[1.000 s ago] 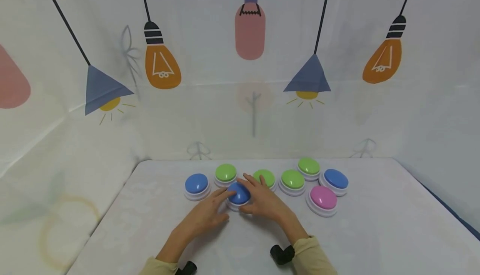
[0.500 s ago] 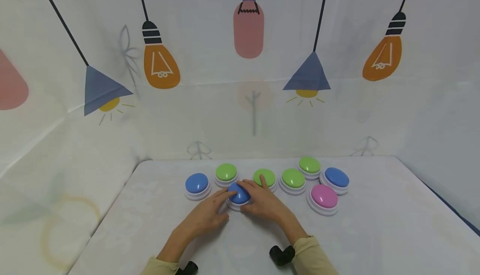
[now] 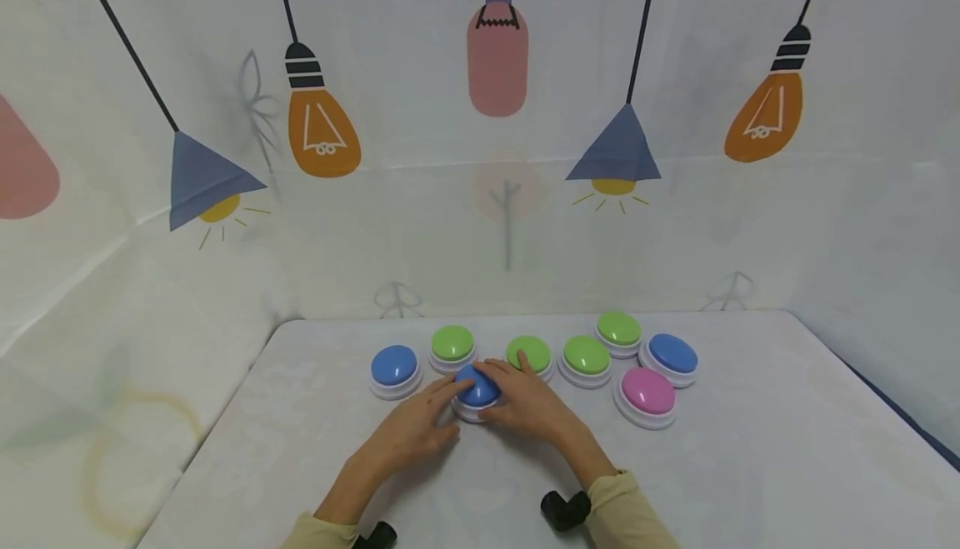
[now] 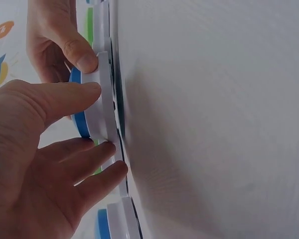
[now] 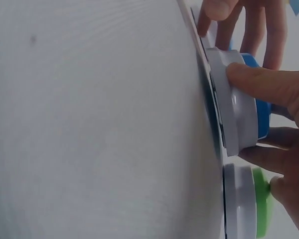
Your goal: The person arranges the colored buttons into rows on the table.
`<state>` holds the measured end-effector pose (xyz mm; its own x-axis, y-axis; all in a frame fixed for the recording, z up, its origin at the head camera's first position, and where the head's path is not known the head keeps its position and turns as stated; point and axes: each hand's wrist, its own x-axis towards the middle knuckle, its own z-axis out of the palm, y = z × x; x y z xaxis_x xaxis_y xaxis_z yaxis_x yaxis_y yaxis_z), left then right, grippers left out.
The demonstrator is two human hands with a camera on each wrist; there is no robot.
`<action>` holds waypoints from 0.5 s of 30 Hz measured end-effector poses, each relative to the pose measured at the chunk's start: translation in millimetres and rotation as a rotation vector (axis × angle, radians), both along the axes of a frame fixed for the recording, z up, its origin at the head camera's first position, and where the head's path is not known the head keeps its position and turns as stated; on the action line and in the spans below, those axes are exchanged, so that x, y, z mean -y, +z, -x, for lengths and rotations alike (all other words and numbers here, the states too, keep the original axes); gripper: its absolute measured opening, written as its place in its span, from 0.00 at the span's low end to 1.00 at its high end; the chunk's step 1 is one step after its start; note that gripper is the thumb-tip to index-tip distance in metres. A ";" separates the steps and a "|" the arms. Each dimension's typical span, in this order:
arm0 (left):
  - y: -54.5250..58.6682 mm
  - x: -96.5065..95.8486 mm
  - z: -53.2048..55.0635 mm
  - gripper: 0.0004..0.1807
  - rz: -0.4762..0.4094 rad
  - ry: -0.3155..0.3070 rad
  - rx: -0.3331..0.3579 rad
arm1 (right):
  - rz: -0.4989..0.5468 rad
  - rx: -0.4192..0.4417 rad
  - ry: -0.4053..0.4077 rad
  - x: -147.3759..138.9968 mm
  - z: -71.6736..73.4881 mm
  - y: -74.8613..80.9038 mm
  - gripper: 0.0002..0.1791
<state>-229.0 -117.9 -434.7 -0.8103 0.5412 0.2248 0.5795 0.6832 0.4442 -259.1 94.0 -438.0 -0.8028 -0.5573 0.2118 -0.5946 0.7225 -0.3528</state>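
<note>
A blue push button (image 3: pixel 480 391) with a white round base stands between both hands, near the middle of the table. My right hand (image 3: pixel 528 403) grips it: the thumb (image 5: pixel 254 82) lies on the side of the white base and fingers reach round its right side. One right finger extends onto the green button (image 3: pixel 534 351) just behind. From the left, my left hand (image 3: pixel 408 432) touches the blue dome with an extended finger. Its thumb stands apart at the front, and the other fingers (image 4: pixel 102 181) spread loosely beside the base.
To the left are another blue button (image 3: pixel 393 366) and a green button (image 3: pixel 452 343). On the right stand two more green buttons (image 3: pixel 587 357) (image 3: pixel 618 329), a blue one (image 3: pixel 672 355) and a pink one (image 3: pixel 648 392). A lamp-patterned cloth (image 3: pixel 420 224) hangs behind the white table (image 3: pixel 735 466).
Between the first frame and the later ones, my right fingers have lowered slightly toward the blue button. The left hand and the buttons have stayed in place.
</note>
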 end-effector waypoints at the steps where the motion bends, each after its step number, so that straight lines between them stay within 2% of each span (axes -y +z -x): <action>1: 0.1 0.0 0.0 0.34 0.004 0.002 -0.009 | 0.006 0.005 0.001 0.0 -0.4 0.6 0.39; 7: 0.8 1.6 -1.2 0.34 0.034 0.032 -0.081 | 0.052 0.027 -0.005 1.2 -3.7 4.1 0.38; 15: 4.3 3.6 -3.1 0.32 0.064 0.057 -0.130 | 0.062 0.033 0.003 3.0 -6.1 7.7 0.38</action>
